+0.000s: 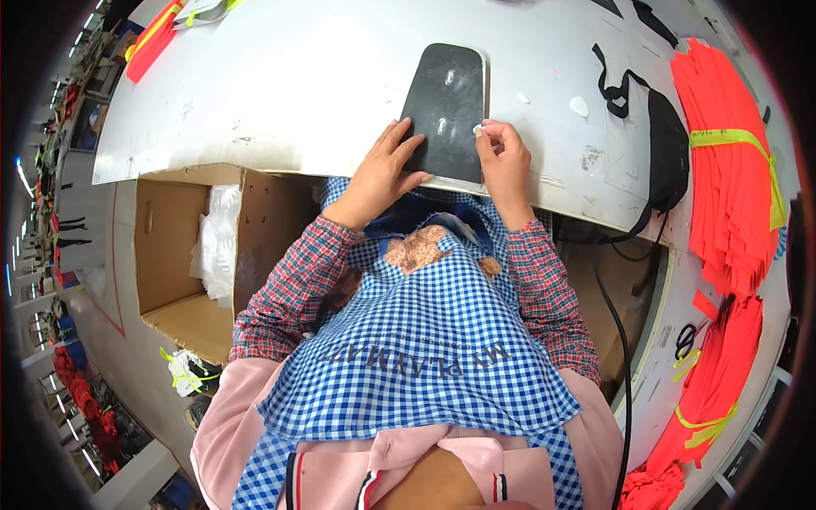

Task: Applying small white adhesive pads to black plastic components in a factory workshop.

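Note:
A dark grey, tapered flat panel with rounded far corners (450,93) lies on the white table in front of me. My left hand (380,177) rests on its left edge, fingers spread and fingertips on the surface. At the panel's right edge, my right hand (505,161) is closed in a pinch. Between its thumb and forefinger is a small white piece of chalk (478,129), close to the edge. Whether the chalk touches the panel I cannot tell. Two similar flat white pieces, one small (524,98) and one larger and rounded (580,106), lie to the right.
A black fabric piece with straps (666,153) lies at the table's right. Beyond it are tied stacks of orange-red fabric (727,187) and black scissors (685,341). An open cardboard box (183,327) holding clear plastic stands below the table's left front edge (119,180). A black cable (626,357) hangs at right.

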A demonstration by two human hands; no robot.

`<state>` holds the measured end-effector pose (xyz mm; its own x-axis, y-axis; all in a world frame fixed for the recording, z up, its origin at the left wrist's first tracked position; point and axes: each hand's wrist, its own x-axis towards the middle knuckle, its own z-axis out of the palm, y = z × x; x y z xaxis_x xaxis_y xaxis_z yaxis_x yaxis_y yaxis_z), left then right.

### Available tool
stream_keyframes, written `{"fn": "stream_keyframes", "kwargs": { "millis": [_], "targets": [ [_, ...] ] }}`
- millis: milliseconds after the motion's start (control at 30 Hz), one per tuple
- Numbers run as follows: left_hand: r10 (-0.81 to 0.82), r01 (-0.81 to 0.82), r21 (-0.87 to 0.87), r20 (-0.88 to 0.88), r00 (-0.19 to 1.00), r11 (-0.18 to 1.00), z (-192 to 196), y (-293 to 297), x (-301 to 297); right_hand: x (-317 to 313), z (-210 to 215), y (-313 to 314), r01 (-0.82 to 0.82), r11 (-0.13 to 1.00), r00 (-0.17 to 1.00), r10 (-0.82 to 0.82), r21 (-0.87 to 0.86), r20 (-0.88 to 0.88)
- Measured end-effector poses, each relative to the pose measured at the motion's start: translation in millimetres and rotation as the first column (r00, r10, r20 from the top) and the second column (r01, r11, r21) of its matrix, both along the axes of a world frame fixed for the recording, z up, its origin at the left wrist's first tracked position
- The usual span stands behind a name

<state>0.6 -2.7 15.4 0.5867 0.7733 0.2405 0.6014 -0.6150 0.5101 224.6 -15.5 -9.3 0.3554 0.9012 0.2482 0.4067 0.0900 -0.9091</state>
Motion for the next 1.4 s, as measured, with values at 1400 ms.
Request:
{"fn": "stream_keyframes", "kwargs": {
  "millis": [1400],
  "targets": [
    [0.004, -0.017, 0.115, 0.112, 0.994, 0.993, -16.3, 36.5, 22.2, -5.6, 3.9, -4.1, -0.010, 0.997, 0.999, 0.007, 0.074, 0.039]
  ]
}}
